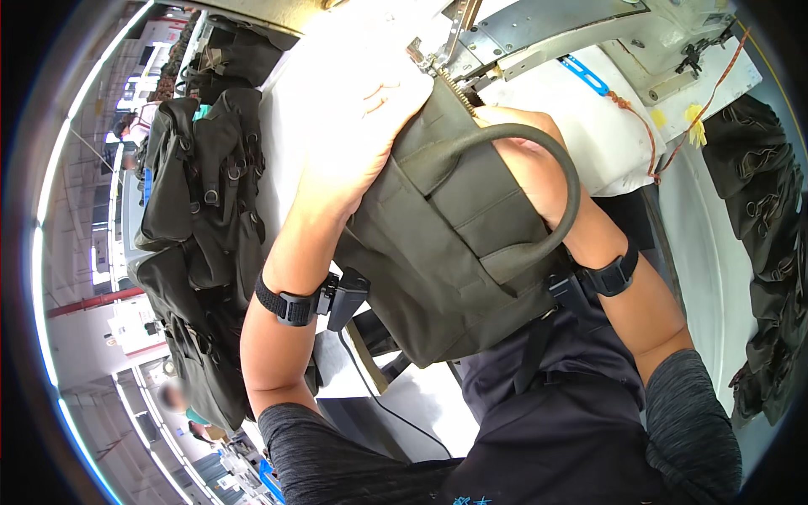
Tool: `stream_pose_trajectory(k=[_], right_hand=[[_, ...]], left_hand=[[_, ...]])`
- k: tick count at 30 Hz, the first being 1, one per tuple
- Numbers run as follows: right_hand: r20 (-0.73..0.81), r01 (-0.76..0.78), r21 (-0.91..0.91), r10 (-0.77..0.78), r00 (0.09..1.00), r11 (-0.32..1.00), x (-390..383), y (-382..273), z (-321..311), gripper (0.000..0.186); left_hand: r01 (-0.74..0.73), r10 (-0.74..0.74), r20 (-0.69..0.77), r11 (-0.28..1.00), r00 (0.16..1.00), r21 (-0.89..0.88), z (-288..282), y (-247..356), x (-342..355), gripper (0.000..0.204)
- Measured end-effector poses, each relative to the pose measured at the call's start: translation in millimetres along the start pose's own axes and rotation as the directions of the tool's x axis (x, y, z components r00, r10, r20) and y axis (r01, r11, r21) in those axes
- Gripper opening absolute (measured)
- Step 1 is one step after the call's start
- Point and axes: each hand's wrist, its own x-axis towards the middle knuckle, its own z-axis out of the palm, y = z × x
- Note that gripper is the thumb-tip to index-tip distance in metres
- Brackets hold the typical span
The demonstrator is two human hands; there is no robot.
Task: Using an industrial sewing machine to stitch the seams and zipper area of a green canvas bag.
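Note:
An olive-green fabric bag (421,286) with a looped padded handle (569,194) lies tilted between my arms, its brass zipper (456,93) running up to a metal sewing-machine foot (433,57). My left hand (370,126) grips the bag's upper left edge beside the zipper; its fingertips are washed out by bright light. My right hand (530,160) holds the bag's right side near the zipper, behind the handle, with its fingers curled and partly hidden by the fabric.
Piles of similar olive bags hang at left (198,202) and right (749,185). The machine bed (581,38) spans the upper right, with a blue plastic strip (581,74) and orange cord. Co-workers (177,400) appear in the far left background.

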Motion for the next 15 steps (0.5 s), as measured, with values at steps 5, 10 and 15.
stream_pose_trajectory(k=[5, 10, 15], right_hand=[[-0.028, -0.013, 0.079, 0.016, 0.999, 0.997, 0, -1, 2, 0.015], [-0.025, -0.05, 0.173, 0.055, 0.998, 0.984, 1, -2, 3, 0.014], [-0.026, -0.053, 0.194, 0.059, 0.998, 0.979, 1, -4, 3, 0.015]], left_hand=[[-0.024, 0.024, 0.018, 1.0, 1.0, 0.013, -1, 6, -5, 0.024], [0.045, -0.044, 0.013, 0.998, 0.999, -0.037, 1, 11, -6, 0.034], [0.044, -0.041, 0.036, 0.995, 0.999, -0.092, 0, 4, -5, 0.035]])
